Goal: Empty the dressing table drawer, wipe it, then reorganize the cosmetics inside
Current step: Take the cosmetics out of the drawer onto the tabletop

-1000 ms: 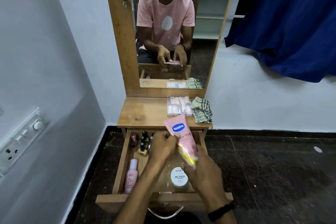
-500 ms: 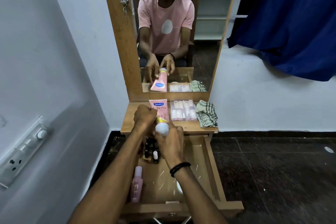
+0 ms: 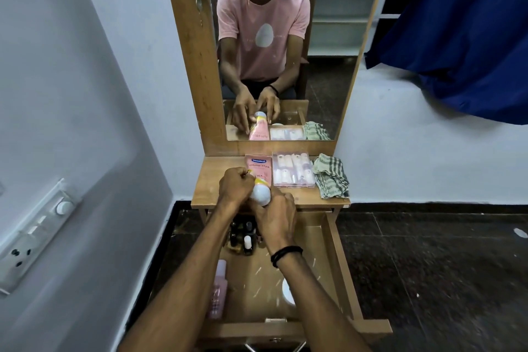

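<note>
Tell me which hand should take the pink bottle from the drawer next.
Left hand, probably: like the right hand it grips the lotion tube, but the pink bottle lies by the drawer's left wall.

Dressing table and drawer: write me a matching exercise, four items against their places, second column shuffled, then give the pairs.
Items
1. Vaseline tube
2. clear case
3. checked cloth
4. pink bottle

Places
A. lying along the left side of the drawer
B. right end of the tabletop
C. held by the left hand and right hand
D. on the tabletop, between tube and cloth

Pairs: 1-C, 2-D, 3-B, 4-A.
</note>
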